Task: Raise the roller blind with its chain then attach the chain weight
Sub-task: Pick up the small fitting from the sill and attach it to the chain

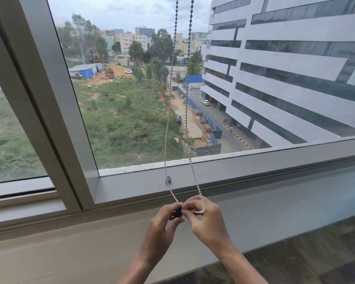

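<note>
Both hands meet low in the scene, just in front of the grey window frame (193, 181). The left hand (162, 226) pinches a small black weight (177, 212) between thumb and fingertips, and the right hand (205, 220) presses its thumb and forefinger against the same piece from the right. The white bead chain (186, 99) hangs as 2 strands from the top edge, runs down in front of the glass, and its bottom loop drapes over the right hand's fingers (197, 202), touching the weight. A small grey clip (168, 179) sits on the frame just beside the left strand. The blind itself is out of view; the window pane is uncovered.
</note>
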A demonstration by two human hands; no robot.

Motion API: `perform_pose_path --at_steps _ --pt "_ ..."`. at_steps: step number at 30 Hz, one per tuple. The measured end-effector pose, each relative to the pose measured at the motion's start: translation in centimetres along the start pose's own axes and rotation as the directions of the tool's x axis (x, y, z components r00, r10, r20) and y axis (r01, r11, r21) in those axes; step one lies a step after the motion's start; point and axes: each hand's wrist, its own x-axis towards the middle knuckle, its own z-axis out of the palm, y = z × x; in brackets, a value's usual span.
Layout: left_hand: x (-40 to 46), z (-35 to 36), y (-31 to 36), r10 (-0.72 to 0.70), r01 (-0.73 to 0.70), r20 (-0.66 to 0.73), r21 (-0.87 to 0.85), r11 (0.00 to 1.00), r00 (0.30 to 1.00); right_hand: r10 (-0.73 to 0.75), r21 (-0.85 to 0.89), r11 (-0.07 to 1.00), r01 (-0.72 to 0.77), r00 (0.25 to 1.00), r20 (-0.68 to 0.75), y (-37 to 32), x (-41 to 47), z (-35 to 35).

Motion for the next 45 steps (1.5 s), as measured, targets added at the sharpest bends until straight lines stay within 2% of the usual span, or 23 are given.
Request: perform_pose_path --at_steps 17,25,30,35,45 --pt "-0.1 -0.8 0.4 0.053 -0.053 -0.011 0.033 0.998 0.999 0.010 0.122 0.993 -0.008 1.000 -0.022 -0.4 -0.6 0.3" --pt "-0.2 -1.5 -0.2 0.066 -0.065 -0.021 0.070 0.995 0.998 0.014 0.112 0.993 -0.022 0.998 0.069 -0.3 0.0 0.1" --pt "0.0 -1.9 -0.4 0.069 -0.064 -0.057 0.074 0.995 0.996 0.041 0.035 0.998 -0.048 0.983 0.178 0.7 1.6 -0.5" --pt "0.5 -2.6 -0.5 0.049 -0.042 -0.095 0.068 0.997 0.994 0.091 -0.060 0.995 -0.081 0.975 0.204 2.5 4.3 0.7" --pt "2.2 -3.6 -0.5 0.026 -0.012 -0.189 0.072 0.997 0.982 0.083 -0.282 0.959 -0.001 0.957 0.279 6.2 12.2 7.0"
